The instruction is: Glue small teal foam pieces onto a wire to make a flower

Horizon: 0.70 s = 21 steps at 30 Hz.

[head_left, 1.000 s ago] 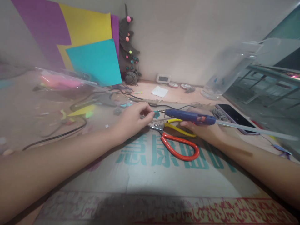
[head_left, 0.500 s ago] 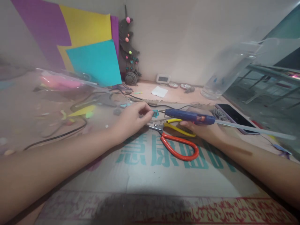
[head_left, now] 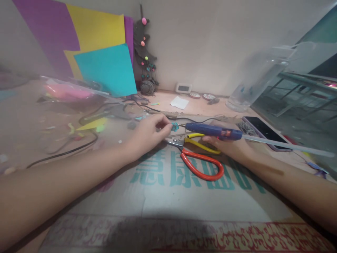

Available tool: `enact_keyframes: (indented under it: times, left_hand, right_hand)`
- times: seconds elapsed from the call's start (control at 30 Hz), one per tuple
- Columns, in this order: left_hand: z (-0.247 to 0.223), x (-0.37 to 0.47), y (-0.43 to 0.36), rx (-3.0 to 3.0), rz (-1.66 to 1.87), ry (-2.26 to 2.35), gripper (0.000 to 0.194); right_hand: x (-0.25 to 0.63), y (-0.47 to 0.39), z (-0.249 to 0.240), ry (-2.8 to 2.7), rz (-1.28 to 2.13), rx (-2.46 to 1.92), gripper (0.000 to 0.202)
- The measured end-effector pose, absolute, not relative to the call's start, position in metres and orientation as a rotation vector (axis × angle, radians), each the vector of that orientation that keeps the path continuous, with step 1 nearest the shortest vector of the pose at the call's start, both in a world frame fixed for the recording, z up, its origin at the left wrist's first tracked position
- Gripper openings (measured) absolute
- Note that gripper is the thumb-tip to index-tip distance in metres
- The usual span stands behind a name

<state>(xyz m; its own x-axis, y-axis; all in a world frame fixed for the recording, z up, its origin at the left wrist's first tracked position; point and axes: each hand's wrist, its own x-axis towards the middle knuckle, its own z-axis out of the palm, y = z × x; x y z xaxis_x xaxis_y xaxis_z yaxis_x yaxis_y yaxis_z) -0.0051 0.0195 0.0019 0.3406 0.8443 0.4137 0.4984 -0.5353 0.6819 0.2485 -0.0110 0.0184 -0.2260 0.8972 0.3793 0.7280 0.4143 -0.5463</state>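
My left hand [head_left: 155,130] pinches a small teal flower-like piece [head_left: 174,127] between thumb and fingertips. Wrapped around a blue hot glue gun [head_left: 205,129] is my right hand [head_left: 221,138], partly hidden behind the gun's body. The metal nozzle points left, right at the teal piece; whether they touch I cannot tell. From the gun's back end sticks out a long, whitish glue stick [head_left: 286,144]. Below both hands lies a pair of scissors [head_left: 202,167] with one red and one yellow handle, its blades partly under my left hand.
A phone [head_left: 265,131] and a clear plastic jug [head_left: 258,80] stand to the right. Behind are a small white digital device [head_left: 183,88], white paper [head_left: 179,102] and a decorated dark tree shape [head_left: 143,45]. Coloured sheets [head_left: 105,70] lean at left, near scattered scraps and a black cable [head_left: 63,153].
Almost nothing differs. Both hands keep their places, with the glue gun nozzle still at the teal piece; the view has shifted very slightly.
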Motion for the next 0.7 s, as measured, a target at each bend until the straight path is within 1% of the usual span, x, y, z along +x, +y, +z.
enact_keyframes:
  times: [0.2,0.43,0.7]
  left_hand:
    - [0.0014,-0.0054,0.0203,2.187,1.067,1.177,0.016]
    - [0.0007,-0.0050,0.0200,2.194,1.052,1.183,0.016]
    - [-0.0002,-0.0056,0.0202,2.190,1.054,1.182,0.016]
  right_hand:
    - [0.2459,-0.0121,0.0213,-2.024,0.364,-1.383,0.037]
    - [0.2472,-0.0116,0.0209,-2.051,0.299,-1.425,0.039]
    - [0.2486,-0.0121,0.0211,-2.089,0.266,-1.432,0.030]
